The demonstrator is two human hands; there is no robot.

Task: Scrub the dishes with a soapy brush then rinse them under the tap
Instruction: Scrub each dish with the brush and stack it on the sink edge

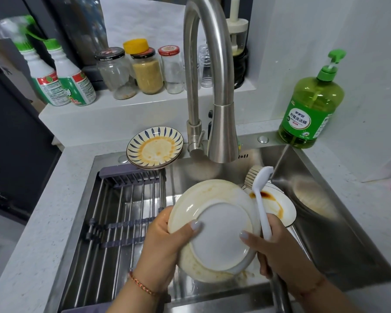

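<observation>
Just below the tap (221, 132), over the sink (325, 199), left hand (160, 245) gripped the upturned plate (219, 229); right hand (278, 247) pinched plate and brush (261, 199) together, apparently. Greasy rim might slip and strike the stained dish (278, 206) beneath.

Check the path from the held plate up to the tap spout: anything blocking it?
Nothing visible blocks it. The white plate, gripped by the left hand and steadied by the right hand, which also holds the brush, sits below the spout with open space between.
</observation>
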